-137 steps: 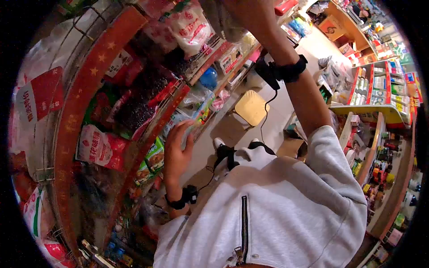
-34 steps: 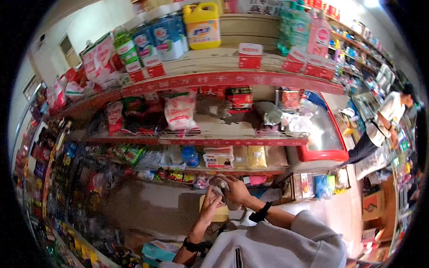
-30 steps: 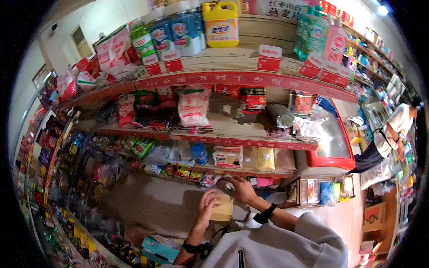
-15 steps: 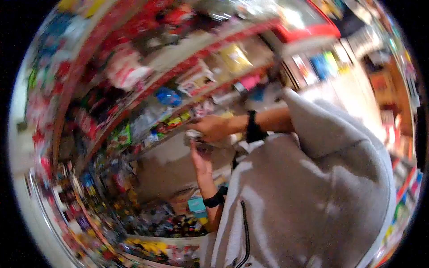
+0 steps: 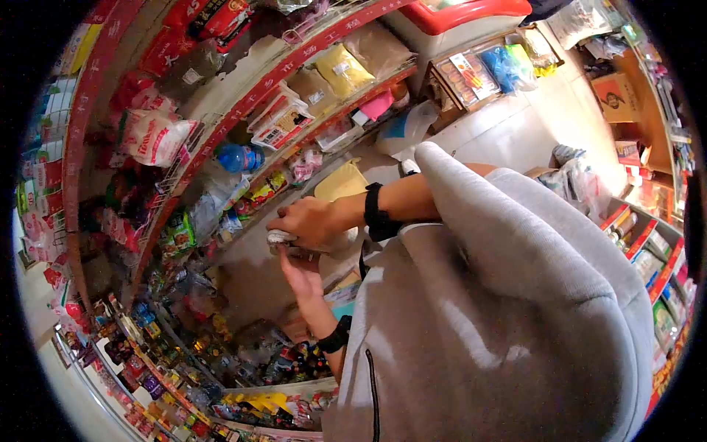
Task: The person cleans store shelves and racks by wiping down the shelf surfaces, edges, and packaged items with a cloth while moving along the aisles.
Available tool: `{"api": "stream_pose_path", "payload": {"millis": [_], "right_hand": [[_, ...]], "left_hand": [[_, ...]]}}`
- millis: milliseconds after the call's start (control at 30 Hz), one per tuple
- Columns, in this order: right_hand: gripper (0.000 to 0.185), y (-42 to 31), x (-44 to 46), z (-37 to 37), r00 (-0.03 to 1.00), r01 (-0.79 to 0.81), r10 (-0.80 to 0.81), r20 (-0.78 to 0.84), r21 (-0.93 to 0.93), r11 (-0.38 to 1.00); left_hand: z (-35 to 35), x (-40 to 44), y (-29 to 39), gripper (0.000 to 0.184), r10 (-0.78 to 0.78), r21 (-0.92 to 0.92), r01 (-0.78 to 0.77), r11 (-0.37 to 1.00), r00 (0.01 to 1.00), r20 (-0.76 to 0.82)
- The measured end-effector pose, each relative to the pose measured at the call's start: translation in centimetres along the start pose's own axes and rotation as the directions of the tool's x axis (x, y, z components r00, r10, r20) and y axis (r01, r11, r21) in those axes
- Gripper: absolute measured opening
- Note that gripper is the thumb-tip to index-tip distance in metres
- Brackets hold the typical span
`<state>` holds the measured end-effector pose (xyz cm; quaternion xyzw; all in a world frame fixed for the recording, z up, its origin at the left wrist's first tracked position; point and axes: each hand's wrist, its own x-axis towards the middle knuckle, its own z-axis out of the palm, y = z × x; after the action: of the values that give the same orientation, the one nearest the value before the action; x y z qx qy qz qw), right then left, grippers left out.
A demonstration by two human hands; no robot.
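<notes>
Close together over the floor, my two hands meet around a small whitish object (image 5: 280,237). Its kind is hard to make out, since fingers cover much of it. My right hand (image 5: 313,220), a black band at its wrist, curls over the top of it with the back of the hand showing. From below comes my left hand (image 5: 303,278), with a black watch (image 5: 336,335) on the wrist. One of its digits stretches up against the object, and the other fingers are partly hidden under my right hand.
Shop shelves (image 5: 309,55) with red edging curve past my hands, holding a yellow bag (image 5: 344,70), white packs (image 5: 280,118) and a blue bottle (image 5: 240,158). A yellow container (image 5: 342,181) is beyond my right hand. Several dark bottles (image 5: 298,365) stand on the lower side. A box of packaged goods (image 5: 465,77) is on the floor.
The view has shifted and sharpened, so the shelves and my hands sit farther left in it. Both hands stay together at the whitish object.
</notes>
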<state>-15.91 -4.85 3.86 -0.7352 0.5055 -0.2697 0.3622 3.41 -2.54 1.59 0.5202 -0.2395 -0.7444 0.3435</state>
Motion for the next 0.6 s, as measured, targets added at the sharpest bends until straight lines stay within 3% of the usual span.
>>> {"api": "stream_pose_path", "payload": {"millis": [167,267,367,433,467,533,600], "right_hand": [[0.051,0.1,0.6,0.0,0.998,0.064,-0.064,-0.024,-0.002,0.998],[0.052,-0.2,1.0,-0.5,0.997,0.03,-0.031,0.067,0.016,0.999],[0.055,-0.7,0.6,0.6,1.0,0.012,-0.012,0.022,0.003,1.0],[0.064,-0.4,0.6,0.2,0.99,-0.081,0.083,-0.118,0.021,0.996],[0.064,-0.5,0.6,0.1,0.993,-0.068,0.068,-0.094,0.009,0.998],[0.072,-0.9,-0.2,0.3,0.977,-0.09,0.098,-0.188,0.055,0.994],[0.078,-0.5,-0.6,0.7,0.996,-0.073,0.076,-0.046,0.05,0.996]], "left_hand": [[0.7,-0.3,0.8,0.062,0.015,-0.002,-0.015,1.0,0.999,-0.031],[0.8,-0.4,1.1,0.059,-0.007,-0.021,0.006,1.0,0.999,-0.053],[2.8,-1.0,1.4,0.057,0.068,-0.033,-0.071,0.997,0.994,-0.083],[3.4,-1.1,1.4,0.057,0.08,-0.055,-0.084,0.995,0.994,-0.073],[3.5,-0.9,1.3,0.057,0.102,-0.071,-0.106,0.992,0.993,-0.056],[2.6,-0.1,0.6,0.058,0.072,-0.102,-0.084,0.991,0.991,-0.114],[2.2,0.9,0.0,0.058,0.085,-0.072,-0.086,0.994,0.996,-0.015]]}}
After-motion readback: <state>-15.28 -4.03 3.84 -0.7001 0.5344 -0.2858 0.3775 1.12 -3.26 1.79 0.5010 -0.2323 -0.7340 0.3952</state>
